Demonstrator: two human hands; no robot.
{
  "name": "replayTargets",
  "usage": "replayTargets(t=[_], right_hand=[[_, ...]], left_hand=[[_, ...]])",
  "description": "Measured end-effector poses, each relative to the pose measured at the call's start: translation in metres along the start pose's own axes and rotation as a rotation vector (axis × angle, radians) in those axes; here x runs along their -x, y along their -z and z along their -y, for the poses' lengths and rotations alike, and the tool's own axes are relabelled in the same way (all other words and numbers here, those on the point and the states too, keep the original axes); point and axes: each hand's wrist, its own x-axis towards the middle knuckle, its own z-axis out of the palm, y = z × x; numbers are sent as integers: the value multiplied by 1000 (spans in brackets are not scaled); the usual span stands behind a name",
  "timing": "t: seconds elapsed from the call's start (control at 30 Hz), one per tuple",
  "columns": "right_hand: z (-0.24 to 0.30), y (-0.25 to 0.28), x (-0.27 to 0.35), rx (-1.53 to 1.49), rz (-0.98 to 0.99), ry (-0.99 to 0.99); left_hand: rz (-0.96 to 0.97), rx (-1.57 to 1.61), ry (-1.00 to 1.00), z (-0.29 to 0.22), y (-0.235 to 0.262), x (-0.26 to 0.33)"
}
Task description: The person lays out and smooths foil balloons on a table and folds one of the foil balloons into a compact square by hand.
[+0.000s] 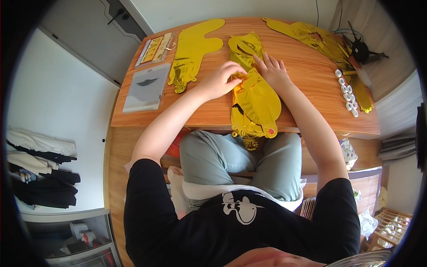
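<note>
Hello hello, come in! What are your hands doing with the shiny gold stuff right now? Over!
Left hand pinching the gold foil balloon. Right hand flat on it, fingers spread. Balloon lying on the wooden table, hanging over the near edge. Nothing in the way.

Worktop point(307, 120): we sit at its near edge, knees beneath it.
Centre: we find a foil balloon stack point(253, 95) running from mid-worktop over the near edge.
Hands: our left hand point(221, 80) and right hand point(272, 71) rest on that stack, side by side.
Left of stack: a flat foil balloon point(193, 49); further left a flat pouch point(146, 87), with a packet point(155, 49) behind it.
Right side: a row of small rolls point(347, 92), beside a foil strip point(324, 44) along the far right.
</note>
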Motion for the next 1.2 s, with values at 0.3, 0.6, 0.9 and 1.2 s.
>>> replayTargets(t=[0.3,0.6,0.9,1.2], right_hand=[[0,-12,-9,-32,-26,-20],[0,10,-4,-183,52,-20],[-25,33,-6,-390,180,23],[-24,38,-4,-334,203,23]], left_hand=[[176,-514,-42,29,-6,-2],[167,-466,-23,21,-3,1],[80,-398,-101,32,-8,-3],[56,-512,-209,32,-11,-5]])
